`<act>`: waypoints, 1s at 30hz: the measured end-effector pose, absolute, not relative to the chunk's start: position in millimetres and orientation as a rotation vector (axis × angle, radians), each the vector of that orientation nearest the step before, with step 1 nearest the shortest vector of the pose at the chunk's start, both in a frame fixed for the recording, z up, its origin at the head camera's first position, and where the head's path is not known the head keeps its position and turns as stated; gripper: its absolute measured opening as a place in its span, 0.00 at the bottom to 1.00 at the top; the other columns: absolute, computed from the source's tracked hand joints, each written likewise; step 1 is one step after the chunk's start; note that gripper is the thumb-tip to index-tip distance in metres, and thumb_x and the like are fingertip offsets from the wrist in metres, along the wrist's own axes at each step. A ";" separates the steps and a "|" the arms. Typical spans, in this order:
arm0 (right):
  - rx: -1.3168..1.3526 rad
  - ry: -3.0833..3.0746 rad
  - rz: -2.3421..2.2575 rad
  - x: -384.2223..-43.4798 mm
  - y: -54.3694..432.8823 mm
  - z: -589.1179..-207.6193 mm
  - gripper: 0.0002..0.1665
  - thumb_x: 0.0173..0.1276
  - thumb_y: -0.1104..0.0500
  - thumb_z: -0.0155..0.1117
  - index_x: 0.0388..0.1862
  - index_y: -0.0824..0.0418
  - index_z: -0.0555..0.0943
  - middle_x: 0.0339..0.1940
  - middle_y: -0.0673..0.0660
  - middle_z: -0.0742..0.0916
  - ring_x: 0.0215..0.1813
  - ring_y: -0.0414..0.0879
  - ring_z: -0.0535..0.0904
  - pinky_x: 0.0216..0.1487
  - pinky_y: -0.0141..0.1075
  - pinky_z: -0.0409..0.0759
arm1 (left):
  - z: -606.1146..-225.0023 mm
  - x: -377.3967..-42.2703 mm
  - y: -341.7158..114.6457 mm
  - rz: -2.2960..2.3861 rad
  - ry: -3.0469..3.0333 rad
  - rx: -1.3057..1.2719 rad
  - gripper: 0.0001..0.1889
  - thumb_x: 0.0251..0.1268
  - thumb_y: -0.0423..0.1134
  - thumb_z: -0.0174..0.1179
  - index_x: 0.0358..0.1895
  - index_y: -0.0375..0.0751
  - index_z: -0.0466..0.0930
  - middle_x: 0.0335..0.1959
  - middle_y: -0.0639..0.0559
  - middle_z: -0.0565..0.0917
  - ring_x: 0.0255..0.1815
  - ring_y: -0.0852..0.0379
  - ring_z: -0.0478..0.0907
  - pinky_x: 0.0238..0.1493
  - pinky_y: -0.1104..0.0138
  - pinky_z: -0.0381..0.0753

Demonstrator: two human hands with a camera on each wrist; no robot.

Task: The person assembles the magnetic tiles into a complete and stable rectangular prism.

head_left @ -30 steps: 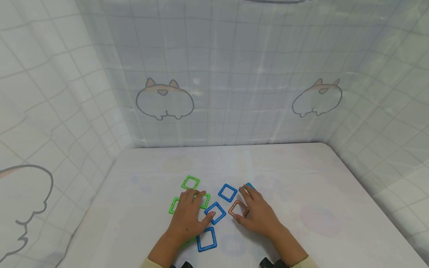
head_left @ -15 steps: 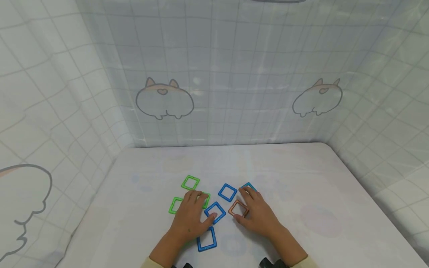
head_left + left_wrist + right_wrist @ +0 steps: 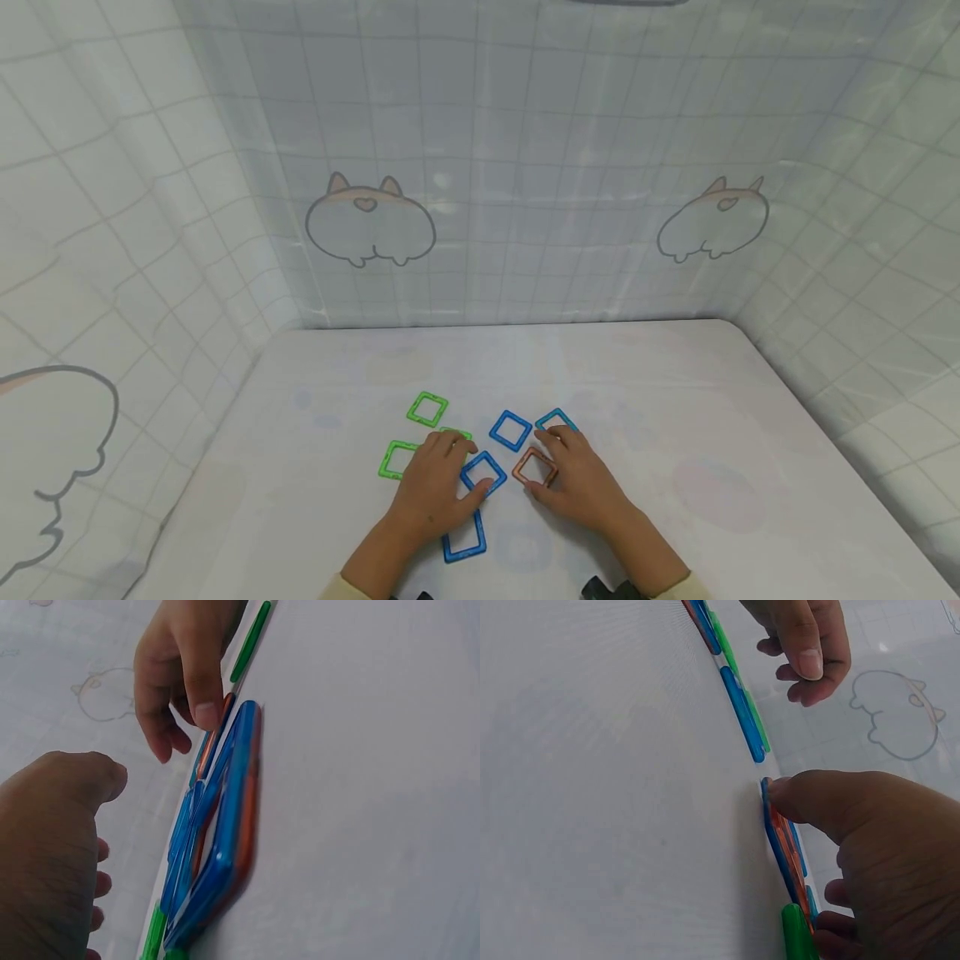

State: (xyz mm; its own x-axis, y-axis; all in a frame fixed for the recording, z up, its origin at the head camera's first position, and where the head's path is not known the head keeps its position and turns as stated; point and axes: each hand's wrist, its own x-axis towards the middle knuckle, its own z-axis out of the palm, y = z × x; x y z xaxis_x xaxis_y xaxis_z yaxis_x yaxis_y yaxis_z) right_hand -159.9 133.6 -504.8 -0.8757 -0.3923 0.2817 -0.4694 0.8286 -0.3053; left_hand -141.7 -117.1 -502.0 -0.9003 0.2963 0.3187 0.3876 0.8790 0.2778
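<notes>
Thumb and fingertips of my right hand [image 3: 581,479] grip an orange square magnetic tile [image 3: 522,461] across its frame. In the right wrist view the thumb presses the near end of the orange tile [image 3: 782,834], with a blue layer beneath it. My left hand [image 3: 435,487] hovers with relaxed fingers over a blue square tile [image 3: 496,464] and a partly hidden green tile [image 3: 457,432]. The left wrist view shows its thumb apart from the tiles. Another blue tile [image 3: 466,555] lies by the left wrist, its lower layer orange in the left wrist view.
Farther off lie a blue tile [image 3: 498,422] and a lighter blue tile [image 3: 546,417] partly behind the right fingers. Two green tiles [image 3: 421,421] lie to the left. A pale table [image 3: 637,375] spreads around, enclosed by grid-patterned curtains [image 3: 525,208].
My left hand has drifted slightly right and toward me, uncovering more of the left green tile. The right fingers have drawn back slightly, showing more of the lighter blue tile.
</notes>
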 end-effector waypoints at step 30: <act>0.744 -2.854 0.515 -157.3 132.7 -504.1 0.36 0.58 0.39 0.74 0.62 0.53 0.81 0.52 0.47 0.84 0.54 0.42 0.77 0.58 0.42 0.82 | -505.7 -137.9 -110.2 -0.368 -2.879 -0.629 0.27 0.62 0.67 0.59 0.57 0.55 0.80 0.57 0.57 0.80 0.58 0.56 0.73 0.63 0.58 0.78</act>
